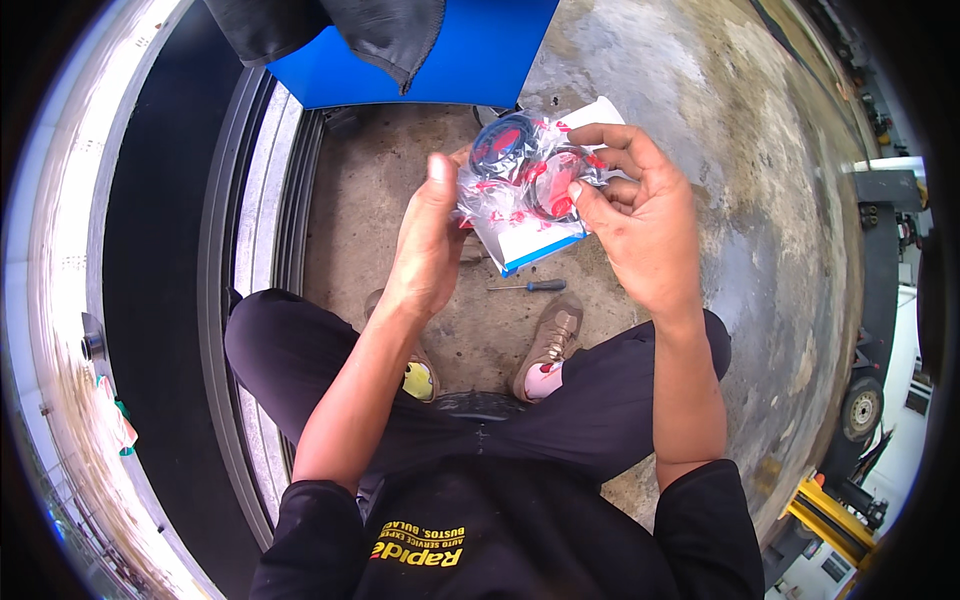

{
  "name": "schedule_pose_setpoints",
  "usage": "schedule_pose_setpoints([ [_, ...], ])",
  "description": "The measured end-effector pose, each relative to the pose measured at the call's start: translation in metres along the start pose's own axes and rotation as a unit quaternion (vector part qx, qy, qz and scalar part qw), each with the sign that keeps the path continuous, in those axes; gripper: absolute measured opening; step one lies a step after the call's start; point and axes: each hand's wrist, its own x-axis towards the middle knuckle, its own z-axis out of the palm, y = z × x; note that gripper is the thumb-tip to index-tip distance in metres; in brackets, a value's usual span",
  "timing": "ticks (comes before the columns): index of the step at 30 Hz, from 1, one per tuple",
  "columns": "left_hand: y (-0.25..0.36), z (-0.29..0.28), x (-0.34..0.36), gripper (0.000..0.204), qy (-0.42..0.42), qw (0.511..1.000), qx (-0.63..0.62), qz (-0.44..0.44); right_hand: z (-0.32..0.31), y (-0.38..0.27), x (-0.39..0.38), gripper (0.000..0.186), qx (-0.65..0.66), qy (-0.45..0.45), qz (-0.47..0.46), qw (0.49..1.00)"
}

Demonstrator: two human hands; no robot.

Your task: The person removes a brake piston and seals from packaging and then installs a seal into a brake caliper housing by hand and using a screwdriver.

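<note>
Item 1. Crinkled clear plastic bag with red printing (pixel 487 198). Held up between both grips, ahead of the knees. Contents: black-and-blue ring-shaped part with a red centre (pixel 505 143), far left; round clear-and-red part (pixel 555 190), nearer and to the right. Probably raised this way to show both parts through the film.

Item 2. White cardboard box with a blue edge (pixel 535 242). Placed directly beneath the bag and partly covered; likely useful as stiff backing for limp film.

Item 3. Left grip (pixel 425 235), bare. Grasping the bag along its left side, thumb upright, other fingers mostly hidden behind; seemingly a cradle for the weight. Cannot tell how far those fingers reach under the box.

Item 4. Right grip (pixel 645 225), bare. Clasping the bag's right side, thumb against the film by the round part, index finger stretched along the far edge; apparently arranged to steady slippery plastic.

Item 5. Thin-shafted screwdriver with a dark blue handle (pixel 546 286). Lies on the stained grey concrete floor (pixel 355 200), just ahead of a brown lace-up shoe (pixel 550 340); perhaps set down there for being within reach, with both grips occupied.

Item 6. Flat bright-blue panel (pixel 480 50), beyond the bag, partly overhung by black fabric (pixel 395 35).
</note>
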Motion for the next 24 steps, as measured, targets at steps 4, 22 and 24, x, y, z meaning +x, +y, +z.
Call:
schedule_pose_setpoints([
  [4, -0.007, -0.002, 0.004, 0.045, 0.035, 0.987, 0.121, 0.096, -0.002, 0.005, 0.002, 0.04, -0.1, 0.0, 0.011, 0.995],
  [22, -0.006, -0.001, -0.001, 0.04, 0.004, 0.976, 0.188, 0.105, -0.003, 0.017, 0.007, 0.016, 0.044, 0.008, -0.003, 0.999],
  [24, -0.006, 0.001, -0.002, 0.038, -0.013, 0.979, 0.185, 0.085, -0.002, 0.017, 0.007, 0.015, 0.061, 0.02, -0.012, 0.998],
])
